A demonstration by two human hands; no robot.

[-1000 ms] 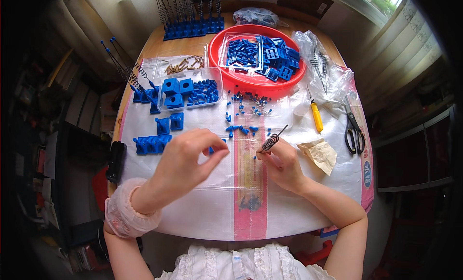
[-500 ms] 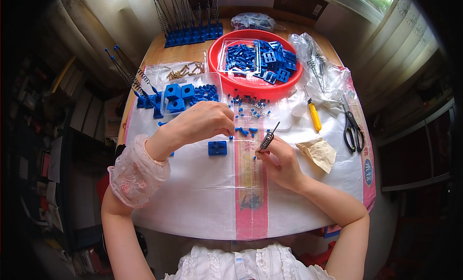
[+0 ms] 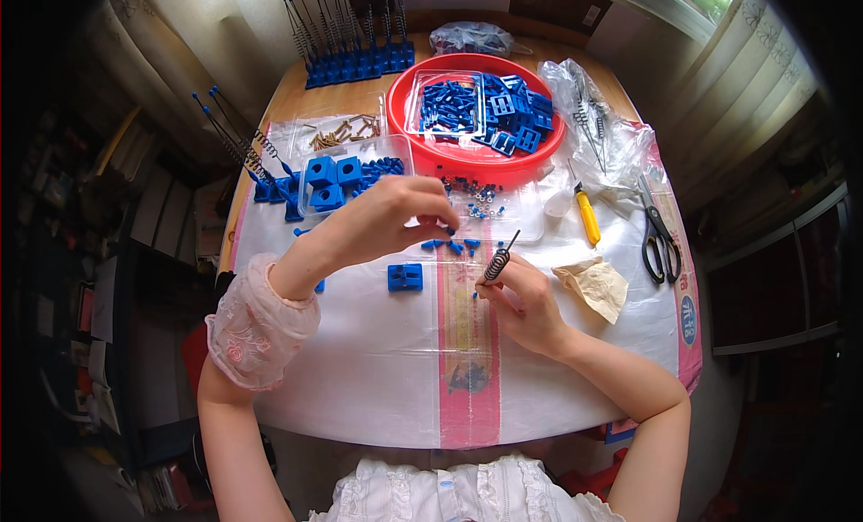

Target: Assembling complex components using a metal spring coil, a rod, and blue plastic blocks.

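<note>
My right hand (image 3: 526,305) pinches a dark coil spring (image 3: 495,265) with a thin black rod through it, tilted up to the right. A tiny blue tip (image 3: 475,295) shows below those fingers. Above the small blue pegs (image 3: 457,248), my left hand (image 3: 395,215) is closed at the fingertips on a small dark blue piece (image 3: 451,232), too small to name exactly. A blue square base (image 3: 405,277) with a raised centre lies on the table, nearer to me than the left hand.
Behind the hands stand a clear box of blue blocks (image 3: 334,181), brass pins (image 3: 346,132) and a red basin (image 3: 431,162) of blue parts. Finished spring stands (image 3: 360,66) line the back left. A yellow-handled screwdriver (image 3: 588,218), scissors (image 3: 661,239) and a crumpled cloth (image 3: 593,287) lie right.
My left hand has moved right and slightly away from me, carrying the small dark blue piece up from the table. My right hand holds the spring in about the same place.
</note>
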